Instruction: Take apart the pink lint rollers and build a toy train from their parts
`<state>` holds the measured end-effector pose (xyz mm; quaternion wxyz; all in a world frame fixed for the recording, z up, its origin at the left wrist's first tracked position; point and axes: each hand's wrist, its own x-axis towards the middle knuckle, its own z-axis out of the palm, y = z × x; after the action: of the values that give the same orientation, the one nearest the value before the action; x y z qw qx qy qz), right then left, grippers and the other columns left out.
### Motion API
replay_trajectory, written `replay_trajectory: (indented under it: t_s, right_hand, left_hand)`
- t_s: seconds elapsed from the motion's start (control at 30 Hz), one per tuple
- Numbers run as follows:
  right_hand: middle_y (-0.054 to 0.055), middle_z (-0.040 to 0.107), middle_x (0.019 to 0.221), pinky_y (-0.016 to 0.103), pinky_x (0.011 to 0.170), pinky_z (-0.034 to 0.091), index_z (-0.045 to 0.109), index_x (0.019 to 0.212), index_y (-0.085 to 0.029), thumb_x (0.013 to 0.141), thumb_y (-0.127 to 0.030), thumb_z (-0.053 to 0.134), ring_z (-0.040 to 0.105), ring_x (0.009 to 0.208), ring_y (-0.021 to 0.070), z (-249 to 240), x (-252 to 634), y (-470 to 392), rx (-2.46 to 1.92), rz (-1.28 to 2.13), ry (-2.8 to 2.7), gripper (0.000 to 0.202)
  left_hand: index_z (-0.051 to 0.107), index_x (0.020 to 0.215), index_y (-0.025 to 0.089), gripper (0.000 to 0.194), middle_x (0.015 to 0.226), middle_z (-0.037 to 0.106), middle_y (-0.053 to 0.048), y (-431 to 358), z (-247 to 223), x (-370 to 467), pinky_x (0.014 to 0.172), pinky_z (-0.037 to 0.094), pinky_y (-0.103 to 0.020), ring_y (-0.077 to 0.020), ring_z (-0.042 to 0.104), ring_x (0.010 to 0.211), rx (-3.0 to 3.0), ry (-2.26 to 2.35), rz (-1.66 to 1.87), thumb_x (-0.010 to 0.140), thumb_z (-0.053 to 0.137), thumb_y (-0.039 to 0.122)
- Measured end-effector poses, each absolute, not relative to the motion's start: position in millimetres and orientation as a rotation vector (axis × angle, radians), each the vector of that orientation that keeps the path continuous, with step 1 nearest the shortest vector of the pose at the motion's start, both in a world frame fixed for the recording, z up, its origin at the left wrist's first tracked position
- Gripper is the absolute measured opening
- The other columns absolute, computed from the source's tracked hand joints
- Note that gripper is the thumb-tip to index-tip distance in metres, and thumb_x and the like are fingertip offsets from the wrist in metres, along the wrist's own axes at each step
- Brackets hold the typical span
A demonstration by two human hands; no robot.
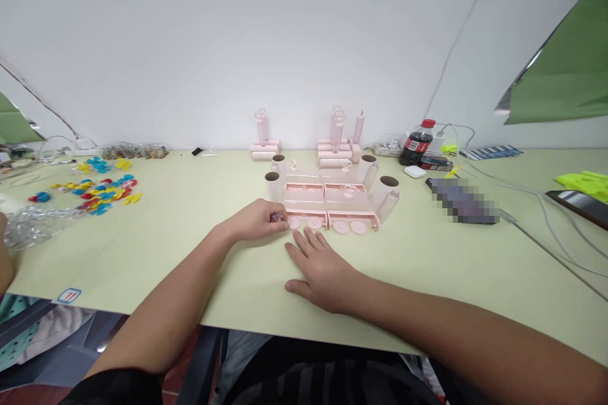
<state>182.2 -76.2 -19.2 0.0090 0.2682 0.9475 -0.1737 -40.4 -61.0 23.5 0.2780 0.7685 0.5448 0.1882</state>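
Note:
My left hand [254, 220] is curled at the left end of the pink plastic pieces. Its fingers close around a small greyish, partly see-through thing [277, 216], mostly hidden, whose kind I cannot make out. Flat on the table with fingers spread lies my right hand [323, 267], holding nothing. Just beyond its fingertips are flat pink discs [341, 227]. Behind them stand long pink trays [304, 216] with clear covers [304, 200]. Cardboard-like tubes [272, 185] rise at both sides, and a clear cylinder [388, 204] leans at the right.
Pink assembled pieces [266, 149] stand by the wall. Colourful small parts [107, 193] and clear plastic bags [38, 228] lie left, near another person's arm [4, 259]. On the right are a cola bottle [418, 143], a phone [463, 201] and loose cables [546, 215].

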Motion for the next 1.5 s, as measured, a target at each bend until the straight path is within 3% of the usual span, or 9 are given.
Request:
replay_trajectory:
  t_s: [0.17, 0.3, 0.47, 0.67, 0.9, 1.0, 1.13, 1.33, 1.5]
  right_hand:
    - [0.025, 0.039, 0.148, 0.055, 0.113, 0.022, 0.036, 0.145, -0.005, 0.090, -0.047, 0.054, 0.028, 0.140, 0.0397, -22.9, 181.3, -81.0, 0.751, -0.665, 3.198, 0.072]
    - [0.015, 0.064, 0.117, 0.042, 0.090, 0.047, 0.049, 0.129, -0.013, 0.088, -0.047, 0.056, 0.059, 0.105, 0.0283, -19.2, 177.0, -81.4, 0.929, -1.188, 3.207, 0.053]
    - [0.001, 0.061, 0.072, 0.028, 0.062, 0.044, 0.054, 0.080, -0.019, 0.090, -0.038, 0.053, 0.056, 0.065, 0.0150, -20.4, 173.6, -73.3, 1.100, -1.819, 2.994, 0.022]
    - [-0.002, 0.057, 0.062, 0.025, 0.058, 0.044, 0.051, 0.074, -0.020, 0.088, -0.033, 0.054, 0.055, 0.059, 0.0130, -23.2, 174.9, -69.7, 0.974, -2.244, 2.836, 0.019]
    - [-0.001, 0.064, 0.066, 0.023, 0.061, 0.043, 0.056, 0.076, -0.019, 0.088, -0.028, 0.057, 0.058, 0.060, 0.0117, -17.1, 181.8, -77.2, 0.708, -1.790, 3.107, 0.015]
    - [0.001, 0.066, 0.075, 0.024, 0.063, 0.045, 0.061, 0.098, -0.018, 0.090, -0.027, 0.053, 0.059, 0.064, 0.0125, -18.8, 182.4, -72.2, 0.848, -1.736, 3.073, 0.014]
    - [0.003, 0.067, 0.090, 0.027, 0.070, 0.044, 0.054, 0.115, -0.019, 0.094, -0.024, 0.043, 0.059, 0.073, 0.0142, -12.3, 185.2, -61.4, 0.879, -1.515, 3.143, 0.024]
    - [0.000, 0.064, 0.076, 0.025, 0.057, 0.038, 0.053, 0.086, -0.020, 0.091, -0.033, 0.047, 0.055, 0.057, 0.0123, 23.9, 190.6, -31.3, 1.172, -1.310, 3.099, 0.015]
    - [-0.002, 0.053, 0.058, 0.025, 0.054, 0.029, 0.049, 0.066, -0.020, 0.085, -0.036, 0.053, 0.048, 0.057, 0.0132, 51.2, 178.9, 9.1, 1.374, -0.807, 3.220, 0.025]
  left_hand:
    - [0.048, 0.072, 0.019, 0.041, 0.057, 0.048, 0.004, -68.4, 28.6, -26.4, 0.044, 0.033, -0.021, -0.0086, 0.043, 0.047, 1.602, 1.114, 1.127, 0.084, 0.058, 0.056]
    - [0.042, 0.073, 0.020, 0.050, 0.061, 0.047, 0.005, -74.8, 29.1, 5.6, 0.049, 0.043, -0.025, -0.0098, 0.047, 0.048, 1.157, 0.618, 1.493, 0.082, 0.052, 0.068]
    - [0.052, 0.086, 0.020, 0.043, 0.076, 0.056, 0.001, -73.5, 16.1, 18.1, 0.065, 0.048, -0.029, -0.0135, 0.057, 0.066, 1.190, 0.658, 1.451, 0.086, 0.051, 0.063]
    - [0.061, 0.080, 0.014, 0.052, 0.072, 0.062, -0.004, -73.9, 13.9, 6.1, 0.062, 0.044, -0.026, -0.0133, 0.057, 0.065, 1.485, 0.896, 1.161, 0.082, 0.054, 0.066]
    - [0.044, 0.067, 0.020, 0.059, 0.047, 0.045, 0.004, -69.1, 28.4, -4.7, 0.040, 0.033, -0.024, -0.0108, 0.041, 0.038, 1.251, 0.887, 1.310, 0.085, 0.031, 0.075]
    - [0.054, 0.081, 0.018, 0.055, 0.064, 0.059, -0.001, -59.9, 31.4, -28.4, 0.049, 0.040, -0.026, -0.0124, 0.052, 0.050, 1.465, 1.166, 1.422, 0.083, 0.043, 0.072]
    - [0.062, 0.084, 0.018, 0.047, 0.073, 0.055, -0.001, -49.3, 29.9, -54.8, 0.066, 0.041, -0.027, -0.0157, 0.052, 0.073, 1.764, 1.639, 1.373, 0.085, 0.049, 0.064]
    - [0.055, 0.068, 0.017, 0.037, 0.060, 0.040, 0.004, -42.2, 15.4, -61.8, 0.054, 0.029, -0.025, -0.0109, 0.037, 0.056, 1.624, 1.889, 1.041, 0.079, 0.059, 0.052]
    - [0.055, 0.064, 0.017, 0.037, 0.062, 0.048, 0.003, -39.6, 7.6, -60.1, 0.056, 0.031, -0.026, -0.0120, 0.042, 0.058, 1.638, 1.902, 0.902, 0.072, 0.065, 0.052]
